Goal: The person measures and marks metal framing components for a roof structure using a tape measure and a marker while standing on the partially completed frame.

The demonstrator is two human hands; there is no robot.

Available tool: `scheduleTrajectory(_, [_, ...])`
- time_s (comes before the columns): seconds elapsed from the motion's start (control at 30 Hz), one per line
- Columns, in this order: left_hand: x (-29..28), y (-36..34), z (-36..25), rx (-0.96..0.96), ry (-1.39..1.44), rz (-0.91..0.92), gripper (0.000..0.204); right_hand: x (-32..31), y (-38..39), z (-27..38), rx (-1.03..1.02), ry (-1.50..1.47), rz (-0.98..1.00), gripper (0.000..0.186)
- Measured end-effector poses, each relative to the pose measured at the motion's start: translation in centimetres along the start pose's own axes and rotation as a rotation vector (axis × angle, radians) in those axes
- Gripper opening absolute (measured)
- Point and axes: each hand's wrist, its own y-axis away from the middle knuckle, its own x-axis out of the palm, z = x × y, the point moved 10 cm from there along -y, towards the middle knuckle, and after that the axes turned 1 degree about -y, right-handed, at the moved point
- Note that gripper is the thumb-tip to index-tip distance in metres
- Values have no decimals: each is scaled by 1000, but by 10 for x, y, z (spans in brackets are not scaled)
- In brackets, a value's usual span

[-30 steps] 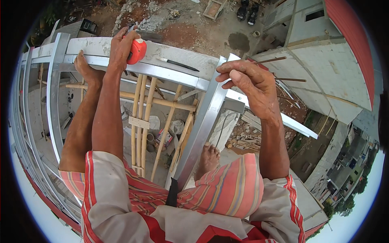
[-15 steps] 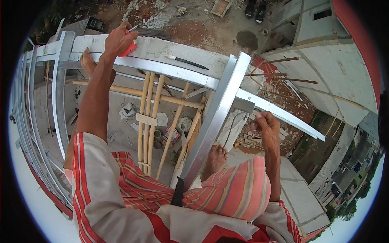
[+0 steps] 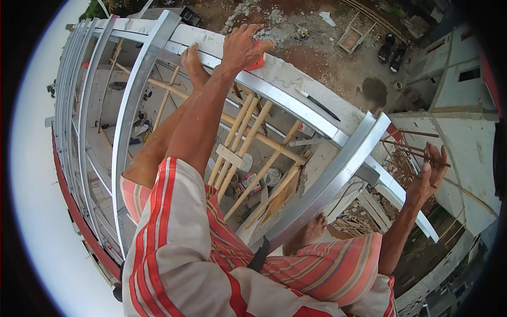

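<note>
My left hand point(image 3: 242, 48) is over the top of the concrete wall point(image 3: 280, 76), fingers stretched out to the right. Just beneath it sits a small red tool point(image 3: 256, 63), partly covered, its kind unclear. Out to the right, my right hand point(image 3: 429, 177) is raised with fingers apart, above the far end of a long silver metal channel point(image 3: 311, 119) that runs along the wall. A second, wider metal channel point(image 3: 338, 177) crosses over it toward my lap. On the wall top lies a slim black tool with a white end point(image 3: 318, 103).
My feet brace at the left channel point(image 3: 194, 64) and by the wall below the crossing channel point(image 3: 311, 232). Several more metal channels point(image 3: 84, 100) stand in a row at left. Bamboo poles point(image 3: 248, 142) rise from the floor far below. Rubble point(image 3: 269, 16) covers the ground outside.
My view has swung, shifting the scene rightward and tilting it. My left hand has opened off the red tool. My right hand has moved from beside the crossing channel outward to the right.
</note>
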Motion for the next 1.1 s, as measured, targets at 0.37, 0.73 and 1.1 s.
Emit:
scheduleTrajectory(0.37, [-12, 78, -109, -252, 776, -45, 23, -19, -5, -24, -23, 207, -225, 20])
scheduleTrajectory(0.73, [14, 101, -158, -275, 1059, 163, 35, -9, -6, -26, -1, 34, -185, 25])
scheduleTrajectory(1.1, [8, 47, -341, 159, 1004, 395, 107, -12, -9, -22, 27, 122, -204, 27])
